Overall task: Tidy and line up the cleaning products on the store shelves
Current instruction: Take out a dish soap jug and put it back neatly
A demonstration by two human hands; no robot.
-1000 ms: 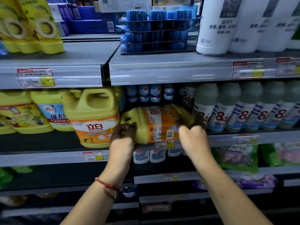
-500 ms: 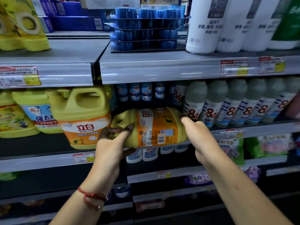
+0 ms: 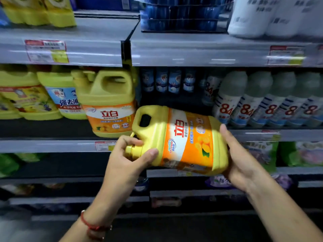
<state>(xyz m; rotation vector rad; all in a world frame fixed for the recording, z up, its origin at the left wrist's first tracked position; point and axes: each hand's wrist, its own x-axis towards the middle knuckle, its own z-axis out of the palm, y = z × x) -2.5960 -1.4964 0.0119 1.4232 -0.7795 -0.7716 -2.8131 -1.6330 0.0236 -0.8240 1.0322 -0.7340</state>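
Observation:
A yellow detergent jug with an orange label [image 3: 181, 138] lies on its side in the air in front of the middle shelf [image 3: 52, 145], cap pointing left. My left hand [image 3: 129, 159] grips its neck and cap end. My right hand [image 3: 237, 158] cups its base, fingers curled around the bottom edge. A matching yellow jug [image 3: 108, 102] stands upright on the middle shelf just to the left.
More yellow jugs [image 3: 57, 95] fill the middle shelf at left. White 84 bottles [image 3: 248, 100] line its right side, small blue-labelled bottles [image 3: 166, 81] stand behind. The upper shelf [image 3: 192, 51] carries blue packs [image 3: 180, 16] and white bottles [image 3: 253, 16]. Green bags [image 3: 297, 154] sit lower right.
The jug has come out from the shelf toward me and turned so its front label faces up. My left hand shifted onto the cap and neck; my right hand now cups the base.

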